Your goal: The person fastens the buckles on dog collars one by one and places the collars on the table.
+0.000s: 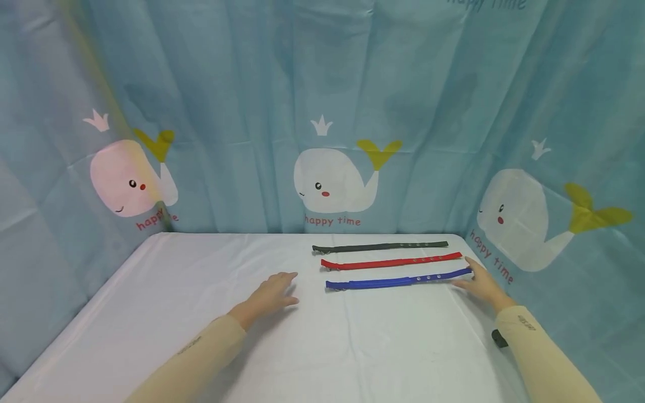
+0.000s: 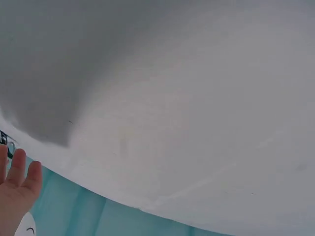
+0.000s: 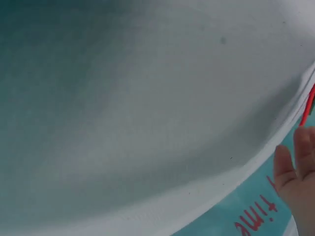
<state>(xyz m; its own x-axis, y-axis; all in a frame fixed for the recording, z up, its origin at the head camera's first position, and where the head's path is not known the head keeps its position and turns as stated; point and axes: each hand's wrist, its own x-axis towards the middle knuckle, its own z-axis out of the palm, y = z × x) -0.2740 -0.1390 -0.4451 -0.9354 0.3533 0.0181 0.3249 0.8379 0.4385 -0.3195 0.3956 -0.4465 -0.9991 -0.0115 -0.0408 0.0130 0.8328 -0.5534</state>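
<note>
Three pet collars lie side by side on the white table: a dark green collar farthest back, a red collar in the middle and a blue collar nearest. Each has metal fittings at its left end and eyelets toward its right. My left hand holds nothing, its fingers extended left of the blue collar. By that collar's right tip is my right hand, fingers spread; whether they touch it I cannot tell. In the right wrist view a bit of the red collar shows above the fingers.
White cloth covers the table, whose back edge meets a blue curtain printed with whales. The curtain also closes in both sides. A small dark object shows under the right sleeve.
</note>
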